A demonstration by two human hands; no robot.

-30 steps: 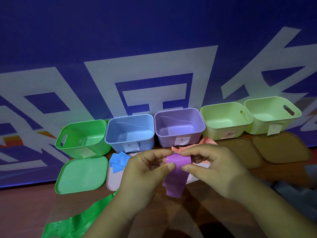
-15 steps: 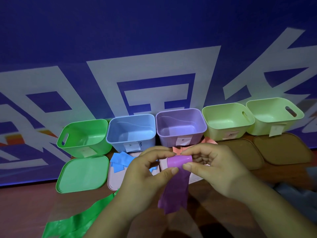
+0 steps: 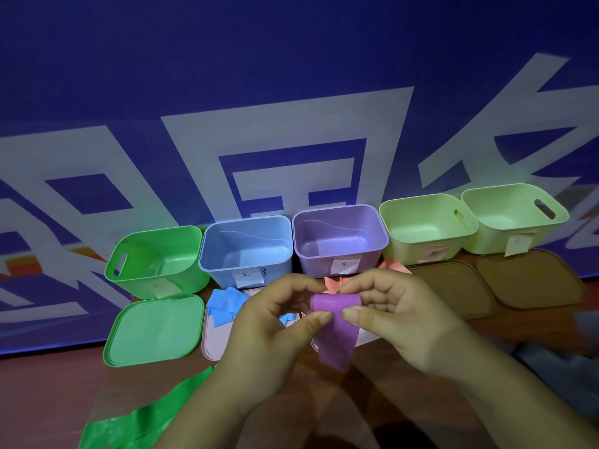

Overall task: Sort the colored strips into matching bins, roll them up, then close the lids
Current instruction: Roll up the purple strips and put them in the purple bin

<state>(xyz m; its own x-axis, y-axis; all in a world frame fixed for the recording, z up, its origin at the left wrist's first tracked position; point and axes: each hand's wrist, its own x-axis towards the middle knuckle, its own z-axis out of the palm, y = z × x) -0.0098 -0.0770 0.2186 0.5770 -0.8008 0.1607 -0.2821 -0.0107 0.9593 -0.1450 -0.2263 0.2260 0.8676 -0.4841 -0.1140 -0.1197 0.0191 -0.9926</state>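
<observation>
purple strip [image 3: 334,338]: top rolled, tail hanging | left hand [image 3: 278,332], right hand [image 3: 398,319]: both hands pinch its roll

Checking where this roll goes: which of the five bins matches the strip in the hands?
The purple bin, middle of the row; it alone has the colour of the purple strip.

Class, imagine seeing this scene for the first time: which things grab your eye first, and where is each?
Front and centre, the left hand and right hand pinch a partly rolled purple strip, its tail hanging down. Behind stands a row of open bins: green bin, blue bin, purple bin, then two pale green bins. A green strip lies at the near left.
</observation>
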